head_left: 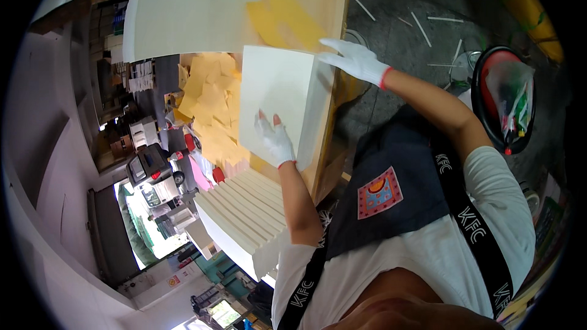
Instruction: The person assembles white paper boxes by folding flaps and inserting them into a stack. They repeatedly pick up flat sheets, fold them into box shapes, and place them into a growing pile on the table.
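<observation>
A white rectangular block [276, 82], either a stack of sheets or a box, lies on the wooden table in front of me. My left hand [275, 139], in a white glove with some fingertips bare, rests spread on its top face. My right hand [361, 64], also gloved, reaches to the block's far right corner with fingers stretched out; they touch or nearly touch its edge. Just beyond the block are yellow sheets [284, 15], partly blurred. Neither hand grips anything.
A heap of yellow-orange sheets [211, 104] lies left of the block. Cream stacks in layers [244, 214] stand near my left arm. A large pale sheet pile [195, 9] is at the far side. White strips [420, 29] litter the floor by a black-rimmed red stool [489, 79] holding a plastic bag.
</observation>
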A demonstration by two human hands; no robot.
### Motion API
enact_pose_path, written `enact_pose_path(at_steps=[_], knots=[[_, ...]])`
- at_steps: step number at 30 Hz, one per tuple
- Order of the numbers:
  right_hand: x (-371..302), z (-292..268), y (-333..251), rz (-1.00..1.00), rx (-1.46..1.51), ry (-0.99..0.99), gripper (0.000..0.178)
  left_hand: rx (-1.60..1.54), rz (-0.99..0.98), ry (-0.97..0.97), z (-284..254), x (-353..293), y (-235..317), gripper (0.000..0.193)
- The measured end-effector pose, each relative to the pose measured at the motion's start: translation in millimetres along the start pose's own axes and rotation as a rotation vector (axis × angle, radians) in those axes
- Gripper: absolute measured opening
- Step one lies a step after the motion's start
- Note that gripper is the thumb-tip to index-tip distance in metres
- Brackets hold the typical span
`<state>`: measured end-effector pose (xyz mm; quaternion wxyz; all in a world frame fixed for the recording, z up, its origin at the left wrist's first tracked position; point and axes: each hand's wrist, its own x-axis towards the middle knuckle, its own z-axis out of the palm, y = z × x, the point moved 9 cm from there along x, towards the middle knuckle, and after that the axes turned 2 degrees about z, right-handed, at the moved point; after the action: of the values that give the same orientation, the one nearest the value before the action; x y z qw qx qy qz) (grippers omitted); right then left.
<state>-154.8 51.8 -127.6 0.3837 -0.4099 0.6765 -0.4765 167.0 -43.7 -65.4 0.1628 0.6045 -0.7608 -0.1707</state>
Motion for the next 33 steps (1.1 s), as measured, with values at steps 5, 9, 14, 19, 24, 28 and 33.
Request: enact_pose_path(at_steps=[5,9,14,19,24,28,33], knots=[[37.9,36.8,-20.3,0.122,-0.078,-0.185,0.091,0.122,-0.327,0.163,-41.2,-31.0,-94.2,0.082],[28.4,61.4,-13.7,0.106,-0.055,-0.239,0.081,0.056,-0.421,0.137,-32.5,-54.0,-178.5,0.092],[11.4,46.6,-6.7,0.109,-0.057,-0.155,0.084,0.23,-0.273,0.054,-53.9,-30.2,-115.8,0.1],[4.9,45.9,-0.4,0.157,-0.087,-0.151,0.087,0.287,0.049,-0.017,-41.1,23.7,-3.4,0.09],[7.1,43.1,-3.7,0.13,-0.08,-0.288,0.088,0.174,0.162,0.011,4.8,113.3,39.0,0.071],[30.3,19.2,1.3,0.158,-0.006,-0.38,0.08,0.026,0.043,-0.094,27.8,168.6,48.2,0.057],[96.5,-19.2,9.6,0.044,0.147,-0.319,0.055,0.126,-0.106,-0.225,47.3,194.1,58.1,0.051]])
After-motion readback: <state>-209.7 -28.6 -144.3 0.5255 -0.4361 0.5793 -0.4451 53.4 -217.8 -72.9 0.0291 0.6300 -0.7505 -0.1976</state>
